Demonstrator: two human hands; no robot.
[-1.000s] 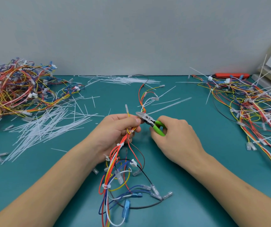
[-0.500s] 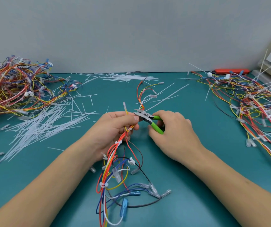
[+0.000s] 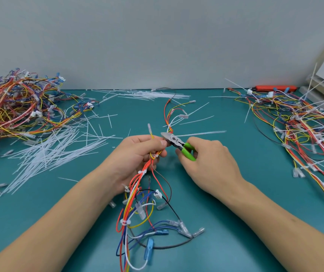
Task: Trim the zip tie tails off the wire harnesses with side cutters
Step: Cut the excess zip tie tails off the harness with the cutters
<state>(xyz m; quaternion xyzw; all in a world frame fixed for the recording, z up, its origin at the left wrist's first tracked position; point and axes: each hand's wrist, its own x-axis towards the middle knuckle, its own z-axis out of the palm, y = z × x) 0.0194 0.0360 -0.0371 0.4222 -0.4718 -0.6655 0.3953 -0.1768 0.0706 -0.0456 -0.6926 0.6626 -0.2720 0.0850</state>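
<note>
My left hand [image 3: 137,152] grips a multicoloured wire harness [image 3: 137,201] at the table's middle, the bundle trailing toward me with white zip ties around it. My right hand [image 3: 206,160] holds green-handled side cutters [image 3: 178,144], their metal jaws at the harness just right of my left thumb. A long white zip tie tail [image 3: 200,132] sticks out to the right from the jaws. The harness's far end [image 3: 173,114] fans out beyond the cutters.
A heap of harnesses [image 3: 14,107] lies at the left, another heap [image 3: 306,130] at the right. Cut white tails [image 3: 49,152] are strewn left of my hands and along the back [image 3: 147,94]. A red tool [image 3: 274,87] lies at the back right by the wall.
The cutter jaws have moved up against the harness at my left thumb. A zip tie tail now points right from the jaws. Both hands stayed near the same spot.
</note>
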